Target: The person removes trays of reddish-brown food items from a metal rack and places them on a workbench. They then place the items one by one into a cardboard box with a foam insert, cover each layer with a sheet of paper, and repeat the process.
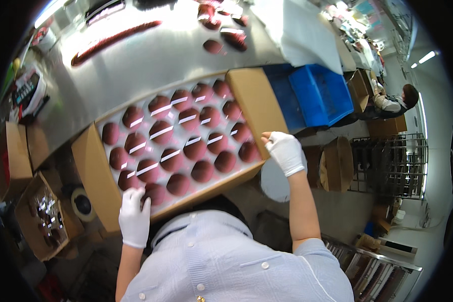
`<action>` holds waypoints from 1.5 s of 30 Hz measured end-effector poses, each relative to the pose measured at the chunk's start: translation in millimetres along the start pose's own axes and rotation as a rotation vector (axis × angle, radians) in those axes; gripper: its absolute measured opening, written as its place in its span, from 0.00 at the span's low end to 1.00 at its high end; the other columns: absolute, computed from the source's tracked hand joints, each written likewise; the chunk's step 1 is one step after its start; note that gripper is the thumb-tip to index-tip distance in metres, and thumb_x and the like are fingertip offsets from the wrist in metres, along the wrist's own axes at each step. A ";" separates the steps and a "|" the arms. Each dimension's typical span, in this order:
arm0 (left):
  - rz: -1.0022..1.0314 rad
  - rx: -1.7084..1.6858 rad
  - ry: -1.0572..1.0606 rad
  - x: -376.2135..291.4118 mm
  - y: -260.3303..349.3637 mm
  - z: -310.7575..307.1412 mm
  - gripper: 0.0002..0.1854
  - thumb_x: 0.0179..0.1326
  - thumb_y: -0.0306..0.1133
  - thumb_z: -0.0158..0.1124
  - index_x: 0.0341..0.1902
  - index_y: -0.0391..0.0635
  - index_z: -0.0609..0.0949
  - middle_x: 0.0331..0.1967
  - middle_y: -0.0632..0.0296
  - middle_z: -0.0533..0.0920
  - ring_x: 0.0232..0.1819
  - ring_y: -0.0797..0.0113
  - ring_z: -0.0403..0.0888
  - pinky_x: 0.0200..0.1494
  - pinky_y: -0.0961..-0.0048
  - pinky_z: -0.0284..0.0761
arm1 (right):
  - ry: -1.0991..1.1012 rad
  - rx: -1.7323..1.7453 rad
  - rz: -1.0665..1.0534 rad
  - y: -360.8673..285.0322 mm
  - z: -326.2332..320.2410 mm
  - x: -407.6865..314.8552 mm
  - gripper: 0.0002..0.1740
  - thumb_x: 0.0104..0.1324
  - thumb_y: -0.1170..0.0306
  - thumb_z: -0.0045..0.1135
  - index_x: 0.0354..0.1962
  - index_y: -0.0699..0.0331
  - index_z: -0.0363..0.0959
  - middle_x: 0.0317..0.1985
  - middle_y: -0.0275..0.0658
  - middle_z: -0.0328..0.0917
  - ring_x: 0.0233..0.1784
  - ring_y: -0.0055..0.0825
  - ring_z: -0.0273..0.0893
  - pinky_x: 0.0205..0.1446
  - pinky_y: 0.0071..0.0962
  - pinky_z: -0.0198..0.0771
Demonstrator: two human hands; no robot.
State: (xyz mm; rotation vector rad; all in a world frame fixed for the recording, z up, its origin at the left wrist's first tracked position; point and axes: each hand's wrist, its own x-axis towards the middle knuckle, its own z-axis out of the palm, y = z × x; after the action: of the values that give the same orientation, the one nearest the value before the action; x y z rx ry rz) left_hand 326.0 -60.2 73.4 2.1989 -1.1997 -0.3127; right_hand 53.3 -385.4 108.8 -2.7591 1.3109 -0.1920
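Note:
Before me, an open cardboard box (226,179) holds rows of glossy, dark red round pieces (194,148), which look like tinted lenses. They sit in a pale or clear plastic tray (134,130) that reflects white light strips. At the near left corner is my left hand (134,219) in a white glove, thumb and fingers apart, fingertips at the tray's edge. My right hand (285,152), in a white glove with bare fingertips, is by the right flap (258,105). Its fingertips are bunched over the flap's edge; whether they pinch it is unclear.
Beyond the box is a metal table (136,71) with a long dark red stack (115,43) and loose lenses (213,46). Blue bins (321,96) stand right, a round white stool top (281,179) below. Another person (392,104) works far right. More cardboard boxes (41,215) are left.

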 end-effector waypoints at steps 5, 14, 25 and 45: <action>-0.323 -0.130 -0.010 -14.4 10.2 9.1 0.23 0.54 0.22 0.68 0.55 0.43 0.78 0.40 0.54 0.77 0.35 0.57 0.78 0.41 0.64 0.75 | 0.381 0.343 -0.013 33.2 8.4 103.9 0.15 0.61 0.69 0.66 0.45 0.65 0.82 0.42 0.46 0.83 0.45 0.41 0.81 0.51 0.34 0.75; -0.224 0.113 0.103 -21.9 19.4 21.2 0.24 0.55 0.21 0.67 0.57 0.45 0.77 0.31 0.57 0.73 0.29 0.60 0.73 0.35 0.63 0.72 | 0.583 -0.119 0.193 154.6 6.7 325.0 0.15 0.53 0.62 0.67 0.40 0.56 0.84 0.40 0.42 0.82 0.45 0.40 0.79 0.50 0.39 0.76; -0.546 -0.740 0.205 24.5 47.9 7.2 0.20 0.65 0.22 0.59 0.61 0.34 0.76 0.46 0.60 0.81 0.47 0.70 0.79 0.53 0.72 0.75 | -0.447 0.796 -0.736 -89.9 12.0 99.1 0.06 0.62 0.67 0.61 0.34 0.60 0.78 0.34 0.41 0.79 0.36 0.42 0.79 0.42 0.35 0.76; -0.081 0.343 0.653 52.8 21.9 -7.8 0.30 0.60 0.22 0.60 0.68 0.45 0.70 0.45 0.51 0.76 0.48 0.51 0.76 0.52 0.56 0.73 | -0.011 0.585 -0.015 -72.3 30.7 56.1 0.19 0.68 0.62 0.60 0.54 0.58 0.73 0.24 0.37 0.78 0.29 0.37 0.79 0.36 0.36 0.74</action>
State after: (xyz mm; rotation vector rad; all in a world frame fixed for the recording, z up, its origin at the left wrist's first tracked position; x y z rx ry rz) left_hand 344.5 -109.5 97.0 2.3550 -0.8355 0.5853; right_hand 148.3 -382.8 92.0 -2.2671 1.0217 -0.4745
